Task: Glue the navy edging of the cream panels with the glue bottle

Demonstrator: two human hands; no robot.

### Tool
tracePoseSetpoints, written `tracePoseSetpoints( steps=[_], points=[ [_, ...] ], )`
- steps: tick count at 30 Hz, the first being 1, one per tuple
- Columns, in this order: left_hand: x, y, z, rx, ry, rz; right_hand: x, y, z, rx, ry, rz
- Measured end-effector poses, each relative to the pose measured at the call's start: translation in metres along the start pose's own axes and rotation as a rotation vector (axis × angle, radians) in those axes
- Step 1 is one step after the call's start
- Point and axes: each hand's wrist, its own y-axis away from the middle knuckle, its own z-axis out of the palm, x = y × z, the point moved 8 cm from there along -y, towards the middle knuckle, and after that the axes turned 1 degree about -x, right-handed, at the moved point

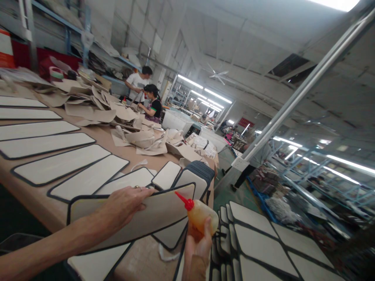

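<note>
A long cream panel with a dark border is lifted and tilted in front of me. My left hand, a ring on one finger, lies across it with the fingers closed at its upper edge. In my right hand is a squeeze bottle of amber liquid, gripped round its body. The bottle's red nozzle points up and left beside the panel's right end; whether the tip touches it I cannot tell. Similar panels lie overlapping in a row on the brown table.
Loose beige cut pieces heap up at the table's back. A stack of dark-edged panels stands near the table's right end. More panels are piled at my right. A metal post slants there. Two people work behind the heap.
</note>
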Motion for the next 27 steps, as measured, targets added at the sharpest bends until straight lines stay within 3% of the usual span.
tracePoseSetpoints(
  steps=[6,12,14,17,20,24,27],
  points=[
    [0.006,-0.002,0.003,-0.111,-0.115,-0.01,0.01,0.005,0.006,-0.016,-0.003,0.033],
    [0.0,-0.012,0.004,-0.092,-0.049,-0.041,0.009,0.03,0.009,-0.057,0.013,0.046],
    [-0.009,-0.019,0.006,-0.065,0.03,-0.048,-0.005,0.033,0.009,-0.085,0.026,-0.025],
    [-0.024,-0.031,0.01,-0.058,0.221,-0.053,-0.041,0.023,0.009,-0.082,0.084,-0.291],
    [-0.026,-0.037,0.019,-0.176,0.552,-0.039,-0.068,0.016,0.009,-0.051,0.139,-0.545],
    [-0.017,-0.035,0.034,-0.41,0.995,-0.03,-0.064,0.039,0.009,-0.126,0.228,-0.698],
    [-0.021,-0.035,0.038,-0.422,1.074,-0.044,-0.042,0.067,0.011,-0.246,0.43,-0.722]
  ],
)
